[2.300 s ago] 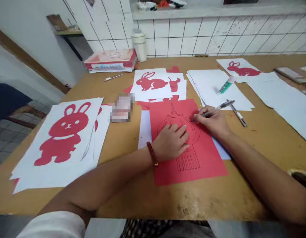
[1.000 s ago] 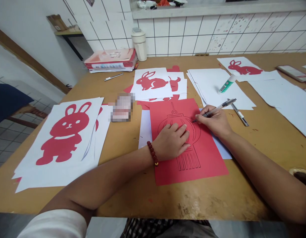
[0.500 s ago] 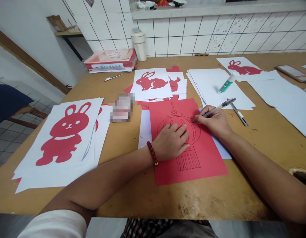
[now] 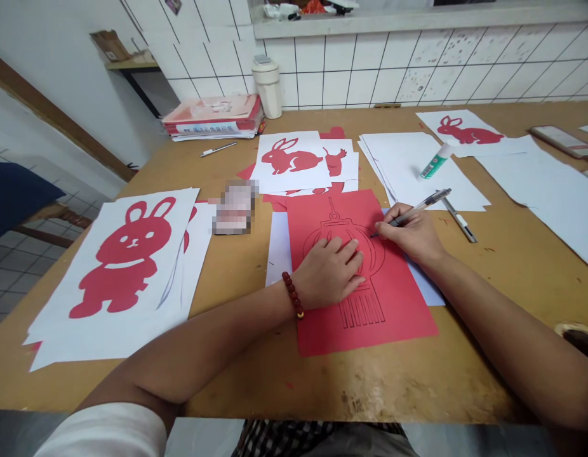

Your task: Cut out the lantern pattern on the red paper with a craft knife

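A sheet of red paper (image 4: 399,304) lies before me, bearing a dark-lined drawing of a lantern with a fringed tassel. My left hand (image 4: 329,271) rests flat on it with fingers spread, covering the middle of the lantern. In my right hand (image 4: 413,233) a clear-barrelled pen (image 4: 420,206) is pinched, its tip at the upper right of the lantern's outline. Under the red sheet a pale bluish sheet (image 4: 278,247) sticks out on both sides. Just beyond my right hand lies a craft knife or second pen (image 4: 460,221); I cannot tell which.
Red rabbit cutouts on white paper lie left (image 4: 132,254), at centre back (image 4: 291,158) and back right (image 4: 470,130). A green glue stick (image 4: 435,162) rests on white sheets (image 4: 394,152). A white cup (image 4: 268,86) stands by a paper stack (image 4: 213,117). A phone (image 4: 563,141) lies far right.
The top end of the pen has tilted very slightly left, with its tip still near the same spot. My left hand and the paper look unmoved.
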Demonstrator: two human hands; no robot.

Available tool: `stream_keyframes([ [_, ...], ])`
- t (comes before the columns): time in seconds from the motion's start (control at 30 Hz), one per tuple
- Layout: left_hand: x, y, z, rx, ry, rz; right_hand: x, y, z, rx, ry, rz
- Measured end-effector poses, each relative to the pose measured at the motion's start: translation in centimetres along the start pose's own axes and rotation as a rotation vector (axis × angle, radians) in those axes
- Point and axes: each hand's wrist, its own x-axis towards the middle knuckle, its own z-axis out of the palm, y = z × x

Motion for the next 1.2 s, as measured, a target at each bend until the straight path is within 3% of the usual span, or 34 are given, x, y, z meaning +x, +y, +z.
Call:
stream_keyframes([
  [0.2, 0.1, 0.0, -0.2, -0.002, -0.013, 0.000, 0.0, -0.2, 0.0, 0.012, 0.001, 0.008],
  [0.4, 0.0, 0.0, 0.0, 0.003, 0.001, 0.002, -0.8, 0.2, -0.8, 0.112, 0.142, 0.033],
  [1.2, 0.0, 0.0, 0.1, 0.005, 0.000, -0.001, -1.6, 0.5, -0.8, 0.040, -0.012, 0.052],
])
